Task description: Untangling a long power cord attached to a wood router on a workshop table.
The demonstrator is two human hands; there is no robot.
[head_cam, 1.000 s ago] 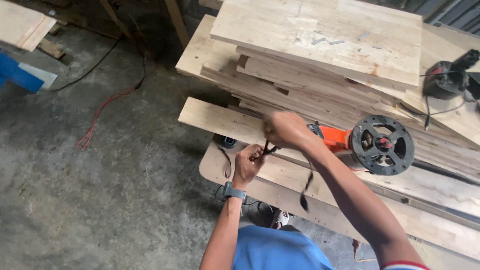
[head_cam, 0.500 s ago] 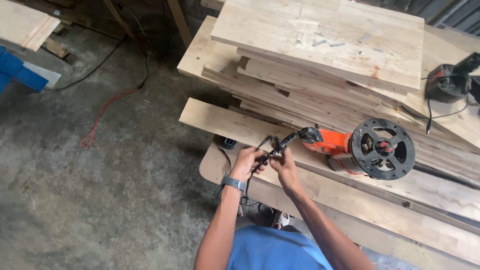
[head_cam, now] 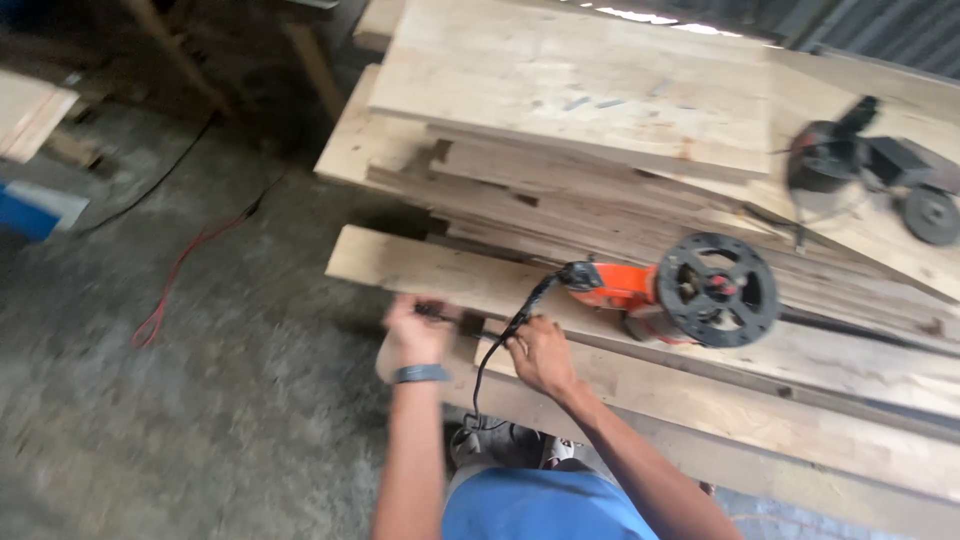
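Right hand (head_cam: 540, 352) pinches the grinder (head_cam: 690, 295) cord (head_cam: 510, 330), left hand (head_cam: 415, 330) curls round something small, dark and blurred.

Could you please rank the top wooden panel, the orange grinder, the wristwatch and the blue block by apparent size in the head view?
1. top wooden panel
2. orange grinder
3. blue block, partly cut off
4. wristwatch

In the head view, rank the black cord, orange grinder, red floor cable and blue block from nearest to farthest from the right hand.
1. Black cord: in the right hand.
2. Orange grinder: just right, on the planks.
3. Red floor cable: left, on the floor.
4. Blue block: far left edge.
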